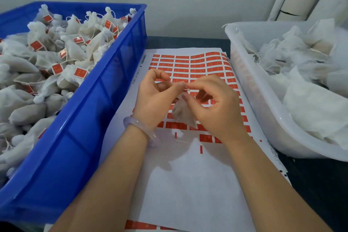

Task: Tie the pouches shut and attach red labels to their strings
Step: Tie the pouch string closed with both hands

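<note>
— Where is the pouch (181, 114) the person works on?

— Between the two hands, held above the backing sheet (188, 184). Its pale body hangs down with the lower corner pointing toward the person.

— And the hands?

— The left hand (154, 96) has its fingers curled, and thumb and forefinger pinch the pouch at its gathered top. The right hand (212, 107) meets it from the other side, its thumb and forefinger also pinching at that top, fingertips nearly touching the left ones. Whether a string runs between them is too small to tell. A pale bracelet (139, 130) sits on the left wrist.

— What about the red labels (195, 66)?

— They fill the far part of the sheet in rows. The near part is bare white, with a few scattered labels left at the edge of the rows.

— What is on either side?

— On the left, a blue crate (105, 88) lies just beside the sheet, heaped with tied pouches (47, 56), many of them carrying a red label. On the right stands a white tub (259, 100) holding loose pouches (301, 73), none showing a label. Both containers and the sheet rest on a dark table (320, 184).
</note>
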A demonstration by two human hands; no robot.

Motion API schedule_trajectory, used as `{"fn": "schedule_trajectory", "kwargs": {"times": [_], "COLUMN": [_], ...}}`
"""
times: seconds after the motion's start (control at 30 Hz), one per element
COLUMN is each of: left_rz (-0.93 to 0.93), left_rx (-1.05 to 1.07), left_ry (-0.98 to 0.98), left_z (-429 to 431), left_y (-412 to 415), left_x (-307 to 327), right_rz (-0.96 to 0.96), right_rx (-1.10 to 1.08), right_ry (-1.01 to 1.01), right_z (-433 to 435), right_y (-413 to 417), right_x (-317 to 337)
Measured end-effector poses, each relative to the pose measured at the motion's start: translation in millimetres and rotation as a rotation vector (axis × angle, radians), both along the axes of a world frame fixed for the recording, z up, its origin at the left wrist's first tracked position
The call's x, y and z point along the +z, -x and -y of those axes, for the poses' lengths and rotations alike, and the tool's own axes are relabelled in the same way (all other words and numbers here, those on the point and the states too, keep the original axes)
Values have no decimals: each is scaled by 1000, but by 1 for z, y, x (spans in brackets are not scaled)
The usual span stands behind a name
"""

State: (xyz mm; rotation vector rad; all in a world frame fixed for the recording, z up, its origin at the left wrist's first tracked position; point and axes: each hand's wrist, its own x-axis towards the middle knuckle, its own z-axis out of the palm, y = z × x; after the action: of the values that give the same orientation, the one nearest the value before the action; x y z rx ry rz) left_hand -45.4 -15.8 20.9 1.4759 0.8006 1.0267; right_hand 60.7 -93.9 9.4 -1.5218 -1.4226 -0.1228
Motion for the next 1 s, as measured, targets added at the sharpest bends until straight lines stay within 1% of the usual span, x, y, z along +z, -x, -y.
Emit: {"fn": "schedule_trajectory", "kwargs": {"times": [0.13, 0.23, 0.33, 0.37, 0.47, 0.5, 0.57, 0.63, 0.7, 0.83, 0.9, 1.0], "left_rz": [-15, -60, -53, -42, 12, 26, 34, 32, 33, 16, 3, -1], "left_rx": [-21, -6, 17, 15, -9, -10, -3, -1, -6, -20, -16, -13], "left_ry": [-21, -55, -70, -66, -20, -3, -9, -40, -64, -78, -88, -91], "left_z": [-2, -2, 2, 2, 1, 0, -1, -1, 0, 0, 1, 3], "left_y": [1, 0, -3, -3, -1, 1, 1, 1, 1, 1, 0, -2], "left_x": [-1, -2, -3, -2, 0, 1, 0, 0, -1, -1, -1, -2], "right_rz": [2, -36, -98, -146, -381, -421, -402, -303, -205, -204, -195, -241], "right_rx": [-25, -29, 9, 15, -43, -63, -40, 18, 41, 8, 3, 23], "right_ry": [-4, 47, 111, 94, -89, -126, -75, 44, 99, 24, 20, 7], "right_z": [-2, -3, -4, -4, 0, 1, 2, 0, -2, -2, -1, -1], "right_y": [0, -1, 3, 5, 5, 2, -1, 0, 3, 1, 2, 6], "right_x": [-4, -6, -6, -5, 3, 5, 8, 4, 0, -2, -2, -2]}}
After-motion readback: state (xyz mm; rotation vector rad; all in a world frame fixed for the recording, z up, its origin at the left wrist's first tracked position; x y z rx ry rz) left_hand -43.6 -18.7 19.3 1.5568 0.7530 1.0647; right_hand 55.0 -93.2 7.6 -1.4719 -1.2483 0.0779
